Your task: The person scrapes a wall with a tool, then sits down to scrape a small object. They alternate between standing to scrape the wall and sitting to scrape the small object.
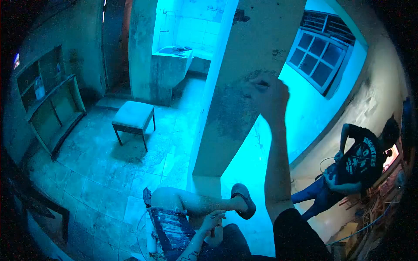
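Observation:
My right hand (272,93) is raised in front of the damaged pillar (244,56), its fingers curled together. What it holds, if anything, is too dim to see, and whether it touches the pillar is unclear. Lower down, my left hand (213,219) is over my lap, with bent fingers closed near a small brownish thing (214,238) that I cannot identify. Around it are ripped denim (172,228) and a bare crossed leg (196,203) ending in a dark shoe (246,202).
A square stool (134,115) stands on the tiled floor. A low open cabinet (56,115) is at the left wall; a basin (174,53) is behind. At right, a person in a black shirt (359,158) holds a thin looped cable (325,162) near piled wood.

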Demonstrator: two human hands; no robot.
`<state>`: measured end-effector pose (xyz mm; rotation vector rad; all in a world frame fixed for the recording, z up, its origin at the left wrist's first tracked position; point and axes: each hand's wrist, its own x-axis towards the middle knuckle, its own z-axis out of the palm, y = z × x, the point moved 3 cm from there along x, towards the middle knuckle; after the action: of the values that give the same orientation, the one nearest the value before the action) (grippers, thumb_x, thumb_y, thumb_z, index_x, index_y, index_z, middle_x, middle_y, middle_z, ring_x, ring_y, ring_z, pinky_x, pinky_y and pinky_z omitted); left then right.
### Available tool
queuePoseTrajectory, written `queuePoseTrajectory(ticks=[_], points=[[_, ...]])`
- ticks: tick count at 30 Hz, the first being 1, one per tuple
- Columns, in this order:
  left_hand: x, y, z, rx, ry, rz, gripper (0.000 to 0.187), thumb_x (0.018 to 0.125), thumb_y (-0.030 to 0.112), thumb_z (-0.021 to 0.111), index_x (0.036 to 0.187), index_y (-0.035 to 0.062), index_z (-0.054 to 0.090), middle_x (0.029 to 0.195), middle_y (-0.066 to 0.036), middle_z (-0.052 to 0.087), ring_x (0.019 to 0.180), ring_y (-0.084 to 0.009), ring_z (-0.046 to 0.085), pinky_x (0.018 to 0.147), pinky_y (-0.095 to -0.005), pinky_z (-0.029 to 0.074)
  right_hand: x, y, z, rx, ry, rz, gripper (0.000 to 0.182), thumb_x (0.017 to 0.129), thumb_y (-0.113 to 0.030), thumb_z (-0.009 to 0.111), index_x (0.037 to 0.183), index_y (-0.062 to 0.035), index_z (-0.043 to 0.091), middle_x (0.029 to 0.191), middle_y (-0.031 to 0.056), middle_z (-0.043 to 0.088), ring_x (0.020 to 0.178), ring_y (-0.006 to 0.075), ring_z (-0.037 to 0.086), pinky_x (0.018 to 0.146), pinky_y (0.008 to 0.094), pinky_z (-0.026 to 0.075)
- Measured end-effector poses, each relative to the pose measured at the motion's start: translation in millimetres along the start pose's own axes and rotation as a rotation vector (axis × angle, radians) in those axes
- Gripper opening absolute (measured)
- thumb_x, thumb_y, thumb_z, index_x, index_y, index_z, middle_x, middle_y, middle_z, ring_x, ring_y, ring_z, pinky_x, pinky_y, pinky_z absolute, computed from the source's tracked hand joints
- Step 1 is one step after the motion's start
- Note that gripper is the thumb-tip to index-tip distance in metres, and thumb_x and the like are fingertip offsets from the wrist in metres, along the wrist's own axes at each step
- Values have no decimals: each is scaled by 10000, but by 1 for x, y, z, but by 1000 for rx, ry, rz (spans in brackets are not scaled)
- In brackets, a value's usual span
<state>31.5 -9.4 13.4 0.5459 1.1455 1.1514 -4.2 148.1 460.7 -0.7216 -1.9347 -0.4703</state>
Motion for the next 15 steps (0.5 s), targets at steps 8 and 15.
queuePoseTrajectory(ticks=[8, 15], points=[[0, 5, 3, -77, -18, 93, 336, 821, 327, 497, 1080, 115, 515, 928, -57, 561, 831, -140, 527, 691, -300, 448, 7, 11, 7, 280, -42, 138, 174, 610, -88, 692, 746, -7, 621, 688, 84, 611, 665, 134, 591, 593, 264, 472], [2, -3, 4, -72, -29, 89, 325, 823, 331, 496, 1068, 118, 520, 930, -67, 562, 856, -166, 530, 712, -310, 448, -8, 2, 42, 29, 84, 115, 154, 609, -69, 674, 737, -7, 616, 723, 91, 615, 676, 181, 592, 599, 295, 472]])
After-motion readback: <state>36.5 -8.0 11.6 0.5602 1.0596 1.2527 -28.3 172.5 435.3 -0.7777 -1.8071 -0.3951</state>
